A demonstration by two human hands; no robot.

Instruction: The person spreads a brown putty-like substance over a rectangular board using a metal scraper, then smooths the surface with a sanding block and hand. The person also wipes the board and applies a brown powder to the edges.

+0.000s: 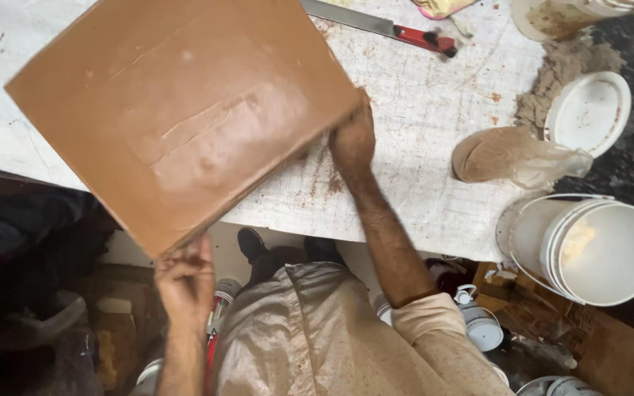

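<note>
Over the near edge of the white counter [420, 110], a big flat square slab of brown clay [185, 110] was held up, tipped toward the camera so its smooth wide face showed. It sat like a diamond, with one corner pointing down toward the person's body and one corner pointing to the right. Part of it hung out past the counter edge, over the floor. Both hands were right on it, so neither one was far away. The left hand [185, 282] was at the low corner, fingers curled shut around the edge from underneath, with the arm coming straight up from below. The right hand [352, 143] was at the right corner, fingers wrapped tight on the edge there, with the arm stretched out long across the counter. The slab lay up and to the left of both hands. Farther back on the counter lay a long knife with a red handle [383, 28]. Off to the right were a lump of clay in a clear bag [511, 155], a white lid [590, 112], and a white bucket [596, 249] lower down.
</note>
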